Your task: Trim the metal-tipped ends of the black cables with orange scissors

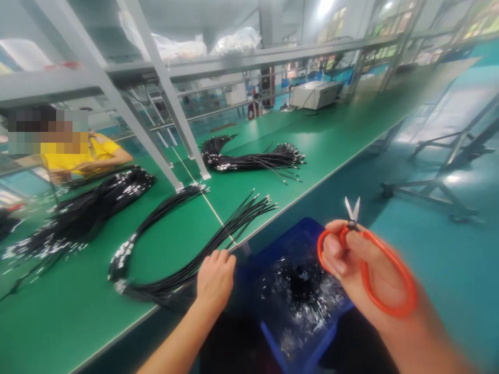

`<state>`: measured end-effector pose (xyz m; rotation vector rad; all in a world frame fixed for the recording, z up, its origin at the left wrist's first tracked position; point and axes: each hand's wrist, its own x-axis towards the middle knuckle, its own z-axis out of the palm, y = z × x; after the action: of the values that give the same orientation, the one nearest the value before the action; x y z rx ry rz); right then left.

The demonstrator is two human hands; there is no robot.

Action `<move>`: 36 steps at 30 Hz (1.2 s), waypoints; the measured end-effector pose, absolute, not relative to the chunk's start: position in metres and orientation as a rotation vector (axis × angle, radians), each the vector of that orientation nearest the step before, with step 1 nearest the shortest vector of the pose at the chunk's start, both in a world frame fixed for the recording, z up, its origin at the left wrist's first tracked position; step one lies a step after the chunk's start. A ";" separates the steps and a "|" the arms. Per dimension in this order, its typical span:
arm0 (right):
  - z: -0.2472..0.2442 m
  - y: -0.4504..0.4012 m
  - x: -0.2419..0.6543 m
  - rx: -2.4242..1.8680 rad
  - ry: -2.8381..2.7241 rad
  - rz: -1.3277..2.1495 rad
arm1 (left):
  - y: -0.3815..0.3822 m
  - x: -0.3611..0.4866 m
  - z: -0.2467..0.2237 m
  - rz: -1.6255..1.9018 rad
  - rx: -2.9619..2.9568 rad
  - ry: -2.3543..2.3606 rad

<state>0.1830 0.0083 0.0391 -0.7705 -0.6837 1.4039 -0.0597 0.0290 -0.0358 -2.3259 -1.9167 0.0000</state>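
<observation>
My right hand (346, 252) is wrapped round orange-handled scissors (405, 291), whose two short blades stand apart and point up. At the front edge of the green table, my left hand (216, 275) has its fingers closed at a bundle of black cables (171, 283); whether it grips any of them is hidden. That bundle curves in a U shape on the table, with silvery tips at both ends and pale bands at its left bend. Below and between my hands sits a blue bin (268, 337) holding black and clear, shiny pieces.
More black cables lie in a heap (86, 208) at the left and a bundle (253, 160) farther back on the green table (339, 140). Metal posts (171, 98) rise from it. A person in yellow (103, 150) sits across. A pale box (315, 95) stands behind.
</observation>
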 end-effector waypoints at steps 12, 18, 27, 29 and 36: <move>0.043 0.008 0.170 -0.828 -0.574 1.301 | 0.045 -0.016 0.033 -0.603 -2.546 -2.138; 0.032 0.010 0.170 -0.785 -0.424 1.095 | 0.022 0.019 0.049 -1.188 -2.908 -1.718; 0.026 -0.002 0.141 -0.948 -0.565 1.077 | 0.025 0.017 0.020 -1.914 -3.047 -2.292; 0.027 -0.003 0.137 -0.962 -0.581 1.070 | 0.024 0.018 0.017 -2.026 -3.054 -2.376; 0.029 -0.004 0.137 -0.964 -0.600 1.090 | 0.017 0.018 0.013 -2.044 -3.018 -2.403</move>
<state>0.1374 -0.0041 0.0287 -0.9641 -0.6005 1.0904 0.0180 0.0168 0.0128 -3.0176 -2.4026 -2.0442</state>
